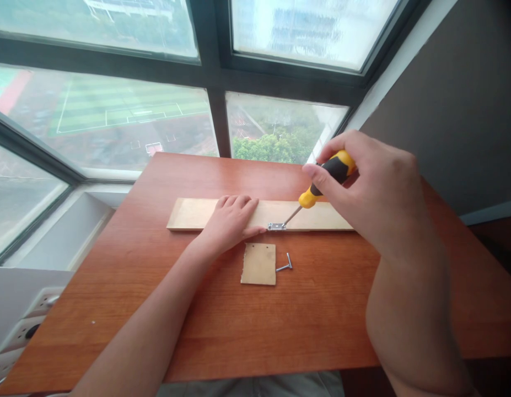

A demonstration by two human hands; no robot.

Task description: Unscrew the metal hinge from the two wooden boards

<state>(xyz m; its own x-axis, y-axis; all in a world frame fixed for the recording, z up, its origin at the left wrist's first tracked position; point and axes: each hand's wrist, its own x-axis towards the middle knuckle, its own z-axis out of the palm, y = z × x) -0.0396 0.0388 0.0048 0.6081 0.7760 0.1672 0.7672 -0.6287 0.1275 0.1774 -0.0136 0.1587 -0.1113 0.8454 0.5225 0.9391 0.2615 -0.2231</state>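
Observation:
My right hand (371, 187) is closed around the handle of a yellow and black screwdriver (308, 197). The screwdriver slants down to the left, its tip at the right end of a small metal plate (276, 226). That plate sits at the near edge of a long pale wooden board (189, 214), which lies across the table. My left hand (230, 220) lies flat on the board with its fingers out, the thumb close to the plate's left end. Whether the thumb touches the plate I cannot tell.
Nearer to me on the brown wooden table (321, 309) lies a small square piece of board (258, 264) with two holes. Beside it are metal screws (286, 263). Windows (131, 110) stand behind the table, and wall sockets (26, 331) are at the lower left.

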